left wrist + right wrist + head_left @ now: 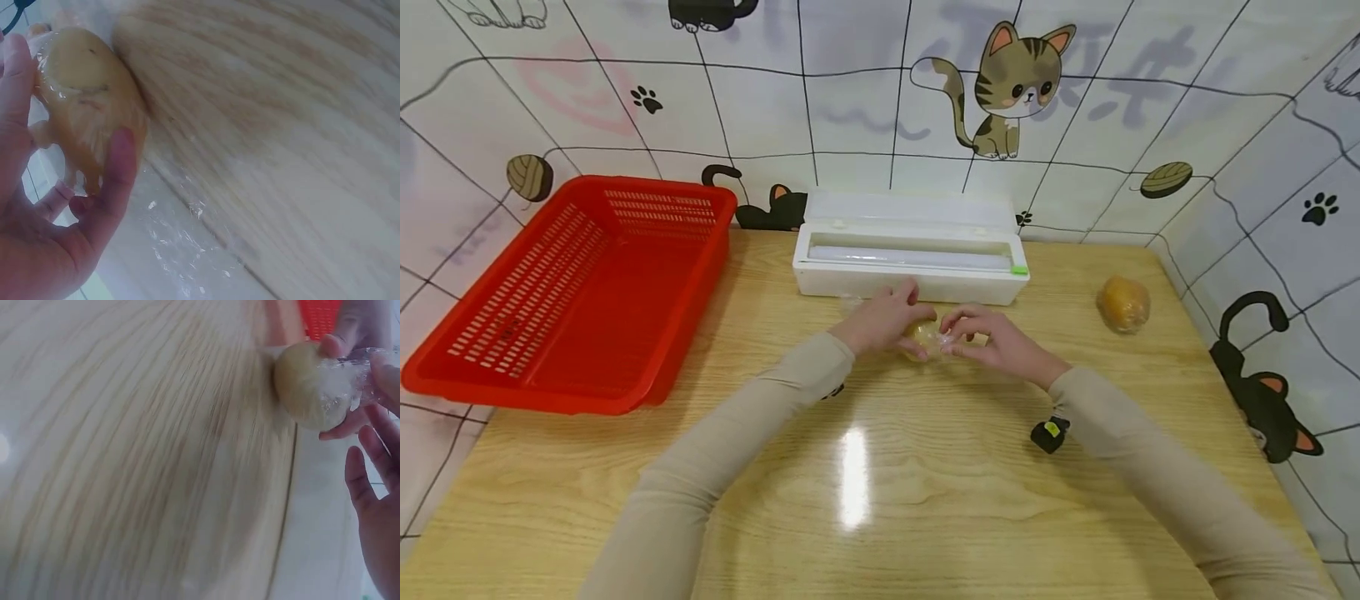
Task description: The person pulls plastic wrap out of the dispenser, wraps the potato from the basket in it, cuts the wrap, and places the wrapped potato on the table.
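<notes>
A yellow potato (94, 94), partly covered in clear cling film, is just above or on the table in front of the white box. My left hand (883, 321) grips it from the left, thumb on one side and fingers on the other. On the right, my right hand (996, 340) pinches the gathered film (365, 365) at the potato's end. A loose stretch of film (181, 250) trails from the left side in the left wrist view.
A white cling film dispenser (910, 283) with its lid up and a roll (910, 257) inside stands against the wall. A red plastic basket (647, 375) is at left. Another wrapped potato (1123, 304) lies at right on the wooden table (955, 517).
</notes>
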`<state>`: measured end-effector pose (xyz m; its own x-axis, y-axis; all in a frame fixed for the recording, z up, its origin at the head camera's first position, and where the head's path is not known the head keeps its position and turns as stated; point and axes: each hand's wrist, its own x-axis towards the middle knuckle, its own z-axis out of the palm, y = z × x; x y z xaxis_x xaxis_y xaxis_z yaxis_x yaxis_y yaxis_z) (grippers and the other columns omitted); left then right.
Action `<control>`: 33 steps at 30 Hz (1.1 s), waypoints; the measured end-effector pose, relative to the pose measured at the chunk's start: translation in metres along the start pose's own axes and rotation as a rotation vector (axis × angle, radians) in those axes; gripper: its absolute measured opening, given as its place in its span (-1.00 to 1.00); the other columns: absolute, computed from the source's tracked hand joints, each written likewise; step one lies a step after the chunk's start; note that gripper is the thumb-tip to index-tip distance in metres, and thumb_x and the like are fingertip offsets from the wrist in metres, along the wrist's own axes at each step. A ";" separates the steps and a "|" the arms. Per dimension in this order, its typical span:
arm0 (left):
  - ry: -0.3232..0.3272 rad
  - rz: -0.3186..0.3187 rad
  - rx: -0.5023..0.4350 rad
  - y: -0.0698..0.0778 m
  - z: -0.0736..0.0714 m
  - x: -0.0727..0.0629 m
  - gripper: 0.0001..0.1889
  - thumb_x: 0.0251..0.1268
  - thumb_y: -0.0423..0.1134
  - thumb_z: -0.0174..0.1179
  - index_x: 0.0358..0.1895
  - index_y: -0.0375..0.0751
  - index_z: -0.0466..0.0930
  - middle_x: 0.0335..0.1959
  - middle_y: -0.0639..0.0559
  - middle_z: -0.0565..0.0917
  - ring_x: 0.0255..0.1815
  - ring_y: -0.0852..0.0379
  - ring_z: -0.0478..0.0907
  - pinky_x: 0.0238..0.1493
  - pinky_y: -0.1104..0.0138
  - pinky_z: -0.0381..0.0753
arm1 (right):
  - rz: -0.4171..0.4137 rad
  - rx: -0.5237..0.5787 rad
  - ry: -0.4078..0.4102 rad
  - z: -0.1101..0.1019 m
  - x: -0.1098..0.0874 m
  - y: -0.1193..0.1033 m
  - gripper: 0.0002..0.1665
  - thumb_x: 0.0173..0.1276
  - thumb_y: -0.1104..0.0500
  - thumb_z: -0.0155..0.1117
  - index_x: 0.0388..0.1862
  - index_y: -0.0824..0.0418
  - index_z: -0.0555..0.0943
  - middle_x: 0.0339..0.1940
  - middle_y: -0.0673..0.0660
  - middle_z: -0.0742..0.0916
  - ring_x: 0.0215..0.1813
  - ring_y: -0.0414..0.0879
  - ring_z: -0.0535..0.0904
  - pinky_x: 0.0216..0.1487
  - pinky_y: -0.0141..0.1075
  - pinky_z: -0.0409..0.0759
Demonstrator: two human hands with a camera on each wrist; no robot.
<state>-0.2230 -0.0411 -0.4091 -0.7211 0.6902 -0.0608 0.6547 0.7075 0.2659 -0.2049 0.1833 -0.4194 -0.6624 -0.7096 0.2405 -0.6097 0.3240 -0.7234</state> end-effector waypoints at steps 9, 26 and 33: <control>0.005 -0.022 -0.012 0.003 0.003 0.004 -0.25 -0.02 0.24 0.32 0.30 0.08 0.47 -0.01 -0.02 0.30 -0.25 0.00 0.36 -0.23 0.26 0.44 | 0.040 0.082 0.131 0.015 0.018 -0.025 -0.90 0.28 0.53 0.19 -0.32 0.42 0.62 -0.24 0.26 0.55 -0.24 -0.04 0.39 -0.25 -0.27 0.39; 0.129 0.028 -0.474 -0.027 0.006 -0.003 -0.63 0.19 -0.06 0.37 -0.25 -0.21 0.40 -0.16 -0.07 0.47 -0.13 0.06 0.35 -0.11 0.28 0.37 | 0.370 0.117 0.127 0.023 0.039 -0.002 -0.89 0.34 0.24 0.30 -0.33 0.30 0.63 -0.37 0.10 0.65 -0.25 -0.06 0.51 -0.22 -0.28 0.49; 0.052 0.054 -0.584 -0.032 0.002 -0.004 -0.82 0.36 -0.25 0.20 -0.40 -0.26 0.50 0.24 -0.20 0.41 0.28 -0.08 0.27 0.29 0.15 0.21 | 0.373 0.190 0.091 0.013 0.034 0.002 -0.81 0.44 0.25 0.17 -0.27 0.38 0.63 -0.37 0.13 0.62 -0.29 -0.09 0.46 -0.24 -0.29 0.46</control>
<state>-0.2408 -0.0663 -0.4190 -0.7099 0.7043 0.0105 0.4683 0.4608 0.7539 -0.2228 0.1519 -0.4205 -0.8631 -0.5049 -0.0104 -0.2357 0.4209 -0.8759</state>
